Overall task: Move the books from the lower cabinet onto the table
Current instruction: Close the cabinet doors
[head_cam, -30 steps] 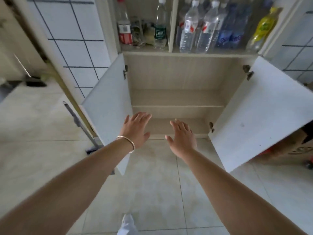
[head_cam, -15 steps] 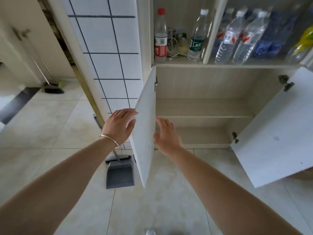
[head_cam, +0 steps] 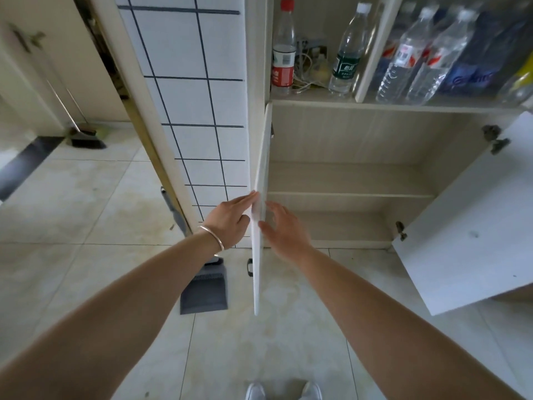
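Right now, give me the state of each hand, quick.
Left hand: open, fingers flat against the outer face of the left cabinet door, holding nothing.
Right hand: open, fingers spread beside the door's inner face, holding nothing.

Soft, even daylight filled the scene, with faint shadows. Wide-angle distortion bowed the edges. The bottles at top right were slightly blurred.

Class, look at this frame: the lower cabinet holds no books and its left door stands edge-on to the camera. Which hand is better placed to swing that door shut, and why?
Probably the left hand: its fingers lie on the left door's outer face. The right hand is inside, beside the empty shelves.
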